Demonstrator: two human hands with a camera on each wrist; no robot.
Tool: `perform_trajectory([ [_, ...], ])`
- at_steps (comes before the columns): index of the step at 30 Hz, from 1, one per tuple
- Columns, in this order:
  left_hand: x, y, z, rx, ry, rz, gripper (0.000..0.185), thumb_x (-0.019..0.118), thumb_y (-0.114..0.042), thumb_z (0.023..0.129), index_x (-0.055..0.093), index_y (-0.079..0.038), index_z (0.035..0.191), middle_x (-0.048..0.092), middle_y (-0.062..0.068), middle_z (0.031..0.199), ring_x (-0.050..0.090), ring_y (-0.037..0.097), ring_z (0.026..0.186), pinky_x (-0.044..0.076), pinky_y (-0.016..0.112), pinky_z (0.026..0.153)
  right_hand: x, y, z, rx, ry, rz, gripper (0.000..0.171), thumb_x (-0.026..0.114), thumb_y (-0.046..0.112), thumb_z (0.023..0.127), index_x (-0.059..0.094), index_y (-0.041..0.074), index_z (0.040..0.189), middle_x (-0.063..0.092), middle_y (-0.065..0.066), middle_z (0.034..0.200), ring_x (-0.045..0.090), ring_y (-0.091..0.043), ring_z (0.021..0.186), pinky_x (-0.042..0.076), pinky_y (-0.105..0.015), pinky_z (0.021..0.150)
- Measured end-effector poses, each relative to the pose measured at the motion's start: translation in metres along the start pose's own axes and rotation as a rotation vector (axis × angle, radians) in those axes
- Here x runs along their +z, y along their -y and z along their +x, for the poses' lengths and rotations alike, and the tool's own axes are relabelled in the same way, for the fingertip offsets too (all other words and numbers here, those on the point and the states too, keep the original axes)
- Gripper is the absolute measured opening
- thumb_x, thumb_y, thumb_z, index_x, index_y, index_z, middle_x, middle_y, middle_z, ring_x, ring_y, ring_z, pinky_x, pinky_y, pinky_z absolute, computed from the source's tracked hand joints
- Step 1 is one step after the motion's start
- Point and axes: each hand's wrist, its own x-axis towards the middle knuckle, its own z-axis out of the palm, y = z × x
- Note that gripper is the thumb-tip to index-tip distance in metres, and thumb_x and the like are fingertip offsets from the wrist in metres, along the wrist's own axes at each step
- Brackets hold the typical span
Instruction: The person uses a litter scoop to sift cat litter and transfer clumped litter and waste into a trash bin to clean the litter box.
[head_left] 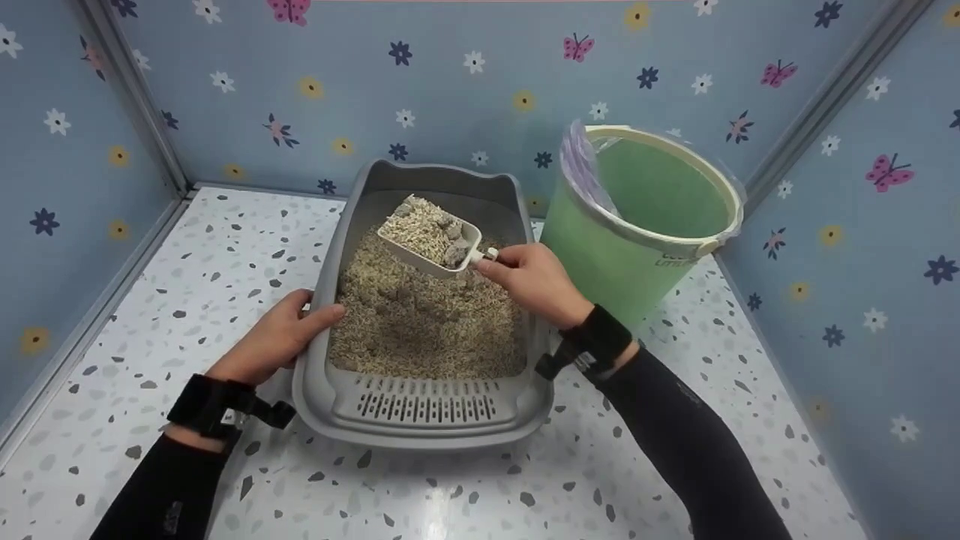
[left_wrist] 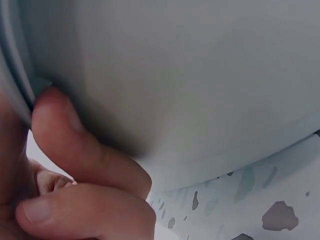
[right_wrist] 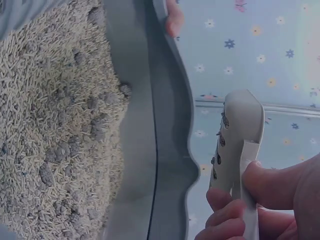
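Observation:
A grey litter box (head_left: 424, 435) stands on the floor with pellet litter (head_left: 427, 330) and darker clumps in it. My left hand (head_left: 281, 337) grips its left rim, thumb over the top; in the left wrist view the fingers (left_wrist: 95, 165) curl beneath the rim against the outer wall. Above the litter, my right hand (head_left: 536, 281) holds a white litter scoop (head_left: 427, 266) by its handle. Pale pellets and several grey clumps heap in the scoop. From the right wrist view, slots show in the scoop's underside (right_wrist: 235, 135), with my thumb and fingers wrapped round the handle.
Right of the box is a green bin (head_left: 615, 262) with a purple bag (head_left: 585, 169) over part of its rim. Blue flowered walls (head_left: 450, 105) enclose the back and both sides. The floor (head_left: 187, 300) is white with grey speckles. The box's front has a slotted ledge (head_left: 427, 401).

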Motion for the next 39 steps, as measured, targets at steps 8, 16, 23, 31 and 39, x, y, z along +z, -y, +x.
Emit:
perform_trajectory([
  [8, 0.001, 0.002, 0.001, 0.03, -0.023, -0.002, 0.072, 0.066, -0.049, 0.112, 0.042, 0.009, 0.149, 0.06, 0.022, 0.114, 0.071, 0.025, 0.081, 0.066, 0.039, 0.067, -0.016, -0.011, -0.025, 0.014, -0.033, -0.007, 0.041, 0.074, 0.039, 0.109, 0.067, 0.019, 0.074, 0.043, 0.008, 0.065, 0.038, -0.012, 0.059, 0.034, -0.03, 0.055],
  [16, 0.003, 0.004, 0.002, 0.048, -0.028, 0.01, 0.072, 0.066, -0.045, 0.113, 0.041, 0.01, 0.153, 0.061, 0.029, 0.126, 0.074, 0.032, 0.096, 0.069, 0.04, 0.079, -0.022, -0.022, -0.048, 0.068, -0.052, -0.033, 0.042, 0.076, 0.04, 0.107, 0.067, 0.015, 0.074, 0.044, 0.007, 0.064, 0.041, -0.015, 0.06, 0.037, -0.031, 0.056],
  [23, 0.002, 0.003, 0.001, 0.052, -0.032, 0.03, 0.073, 0.067, -0.048, 0.112, 0.043, 0.009, 0.151, 0.061, 0.028, 0.125, 0.072, 0.031, 0.099, 0.068, 0.039, 0.08, -0.019, -0.029, -0.053, 0.066, -0.09, -0.024, 0.027, 0.077, 0.036, 0.107, 0.08, 0.014, 0.091, 0.051, 0.004, 0.069, 0.044, -0.015, 0.062, 0.04, -0.032, 0.058],
  [31, -0.002, 0.006, -0.002, 0.031, -0.022, 0.005, 0.071, 0.066, -0.046, 0.113, 0.042, 0.008, 0.151, 0.061, 0.021, 0.113, 0.068, 0.022, 0.083, 0.064, 0.036, 0.066, -0.017, -0.034, -0.053, 0.01, -0.112, -0.042, 0.023, 0.08, 0.032, 0.105, 0.079, 0.012, 0.093, 0.06, 0.003, 0.074, 0.053, -0.016, 0.065, 0.048, -0.032, 0.06],
  [39, 0.0, 0.003, 0.002, 0.06, -0.023, 0.009, 0.071, 0.066, -0.044, 0.113, 0.042, 0.01, 0.152, 0.06, 0.022, 0.118, 0.069, 0.026, 0.092, 0.067, 0.037, 0.075, -0.039, -0.043, -0.057, -0.015, -0.094, -0.018, 0.011, 0.083, 0.026, 0.102, 0.083, 0.014, 0.101, 0.073, 0.0, 0.087, 0.062, -0.022, 0.079, 0.054, -0.037, 0.074],
])
